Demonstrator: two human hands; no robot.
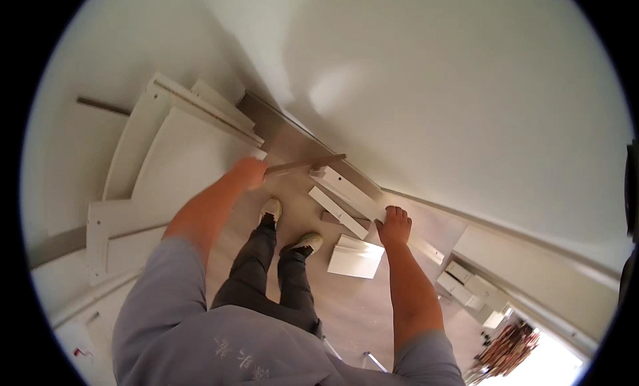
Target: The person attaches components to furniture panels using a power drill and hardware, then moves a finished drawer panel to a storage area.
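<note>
Mid-lift: left hand (247, 173) fist-closed on brown-edged plank's (303, 165) end, 9 o'clock side. Right hand (394, 226) pressed on white panel (349, 193) at 4 o'clock, grip unclear. Likely needs steadying the plank's free end.

The person's left hand (247, 172) is gripping one end of a long, narrow brown wooden strip (306, 165), while the right hand (394, 226) is resting on a long white flat panel (351, 193) leaning near the white wall (466, 99).
</note>
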